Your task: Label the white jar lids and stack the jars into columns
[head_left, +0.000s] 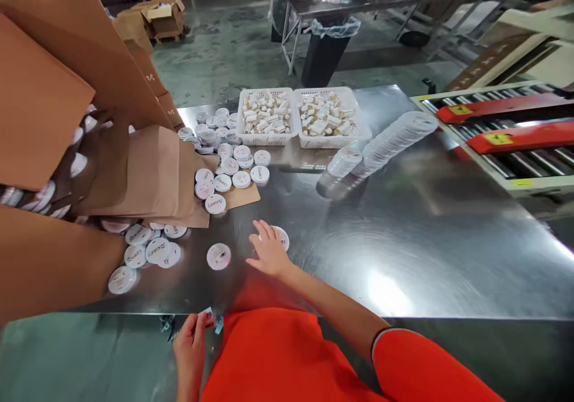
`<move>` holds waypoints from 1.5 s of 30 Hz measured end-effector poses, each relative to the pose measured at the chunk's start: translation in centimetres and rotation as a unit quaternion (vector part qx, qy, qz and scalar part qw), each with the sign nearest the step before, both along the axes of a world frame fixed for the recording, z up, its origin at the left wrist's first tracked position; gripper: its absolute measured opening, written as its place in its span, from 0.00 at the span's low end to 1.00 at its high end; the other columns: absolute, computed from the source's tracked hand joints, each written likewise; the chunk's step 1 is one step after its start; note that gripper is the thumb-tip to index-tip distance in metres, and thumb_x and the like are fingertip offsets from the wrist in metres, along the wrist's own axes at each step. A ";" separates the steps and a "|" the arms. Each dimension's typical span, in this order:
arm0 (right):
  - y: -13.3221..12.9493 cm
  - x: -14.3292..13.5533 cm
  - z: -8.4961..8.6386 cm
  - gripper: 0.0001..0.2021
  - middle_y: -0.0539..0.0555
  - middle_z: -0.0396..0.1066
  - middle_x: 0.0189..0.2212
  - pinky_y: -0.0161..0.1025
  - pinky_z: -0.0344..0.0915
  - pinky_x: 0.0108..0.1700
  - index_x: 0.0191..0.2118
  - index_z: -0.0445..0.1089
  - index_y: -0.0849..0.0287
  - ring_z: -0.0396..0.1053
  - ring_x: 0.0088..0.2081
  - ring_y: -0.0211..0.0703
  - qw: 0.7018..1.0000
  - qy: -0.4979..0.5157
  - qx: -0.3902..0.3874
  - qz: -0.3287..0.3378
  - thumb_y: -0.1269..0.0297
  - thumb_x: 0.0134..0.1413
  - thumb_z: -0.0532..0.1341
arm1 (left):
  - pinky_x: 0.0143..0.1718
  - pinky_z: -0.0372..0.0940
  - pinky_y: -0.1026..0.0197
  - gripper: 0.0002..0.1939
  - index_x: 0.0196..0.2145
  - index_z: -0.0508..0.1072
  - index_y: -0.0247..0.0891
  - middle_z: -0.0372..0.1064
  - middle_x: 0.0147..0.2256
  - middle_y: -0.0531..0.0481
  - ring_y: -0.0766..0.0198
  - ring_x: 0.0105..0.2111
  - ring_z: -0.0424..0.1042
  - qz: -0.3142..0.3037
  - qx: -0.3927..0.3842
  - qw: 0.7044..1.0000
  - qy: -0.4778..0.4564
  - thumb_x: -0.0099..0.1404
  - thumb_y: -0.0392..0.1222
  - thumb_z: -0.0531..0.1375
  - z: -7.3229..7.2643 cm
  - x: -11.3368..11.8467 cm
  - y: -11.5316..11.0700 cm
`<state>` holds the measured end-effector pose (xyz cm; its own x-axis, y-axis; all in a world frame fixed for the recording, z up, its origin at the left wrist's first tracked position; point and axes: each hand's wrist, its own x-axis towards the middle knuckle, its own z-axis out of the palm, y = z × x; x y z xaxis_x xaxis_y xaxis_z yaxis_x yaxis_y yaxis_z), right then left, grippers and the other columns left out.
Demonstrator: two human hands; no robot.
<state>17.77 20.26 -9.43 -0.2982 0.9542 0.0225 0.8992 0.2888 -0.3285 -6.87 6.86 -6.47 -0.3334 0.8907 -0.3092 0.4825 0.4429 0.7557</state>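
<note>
The right hand (270, 251) reaches over a steel table (426, 240), its fingers spread and partly covering a round white container (284, 238); whether the fingertips merely touch this container or grip its rim cannot be told. The left hand (191, 337), just outside the near table edge, pinches a small red-and-white piece (208, 317) between thumb and fingers. A second container (219, 256) lies flat to the left of the right hand, its printed face up and apart from its neighbours. For sound handling, the fingers would best close on opposite sides of the rim, leaving the face uncovered, with the container kept flat so that it does not skid on the smooth metal; the small piece is best held by its margin. As to room, the left side is crowded: a brown carton (45, 258) and loose containers (223, 182) stand close to the second container. Two white baskets, left (268, 140) and right (332, 142), line the far edge, and a long leaning stack (394, 145) calls for a wide berth. The broadest bare stretch of steel extends rightward from the right forearm, short of the roller conveyor (529, 163).
</note>
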 end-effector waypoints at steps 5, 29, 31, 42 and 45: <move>2.0 -9.1 -3.0 0.32 0.66 0.56 0.62 0.51 0.60 0.54 0.55 0.62 0.59 0.59 0.59 0.59 0.986 0.028 -0.101 0.132 0.56 0.43 0.69 | 0.29 0.69 0.61 0.30 0.19 0.74 0.40 0.77 0.23 0.45 0.56 0.26 0.76 0.036 0.011 0.999 -0.015 0.51 0.72 0.54 0.2 -0.4 -0.9; -1.9 6.8 -4.4 0.29 0.68 0.46 0.65 0.56 0.56 0.60 0.51 0.65 0.60 0.54 0.63 0.61 0.975 0.187 0.049 -0.106 0.59 0.41 0.69 | 0.30 0.67 0.62 0.27 0.19 0.72 0.40 0.73 0.20 0.50 0.59 0.24 0.73 -0.027 0.019 0.999 0.020 0.56 0.67 0.54 0.6 0.7 0.7; -2.5 6.9 -5.4 0.34 0.69 0.39 0.67 0.55 0.57 0.60 0.53 0.60 0.60 0.54 0.63 0.60 0.958 0.249 0.067 -0.122 0.56 0.40 0.70 | 0.30 0.68 0.62 0.27 0.19 0.72 0.40 0.74 0.20 0.50 0.59 0.25 0.74 -0.023 0.015 0.999 0.028 0.56 0.67 0.54 0.2 0.2 0.3; -3.8 3.5 -12.9 0.59 0.63 0.50 0.64 0.59 0.60 0.57 0.67 0.29 0.51 0.58 0.60 0.61 0.883 0.346 0.010 -0.316 0.57 0.35 0.70 | 0.29 0.66 0.61 0.31 0.19 0.74 0.41 0.76 0.23 0.48 0.57 0.26 0.74 -0.012 -0.022 0.998 0.056 0.52 0.72 0.53 0.4 -0.2 -0.3; -3.6 2.8 -13.7 0.57 0.62 0.56 0.62 0.60 0.58 0.58 0.68 0.31 0.52 0.58 0.58 0.65 0.880 0.322 0.007 -0.348 0.55 0.37 0.69 | 0.30 0.65 0.63 0.30 0.17 0.70 0.40 0.74 0.20 0.51 0.59 0.25 0.73 0.004 0.008 0.998 0.061 0.54 0.71 0.52 0.9 0.7 0.0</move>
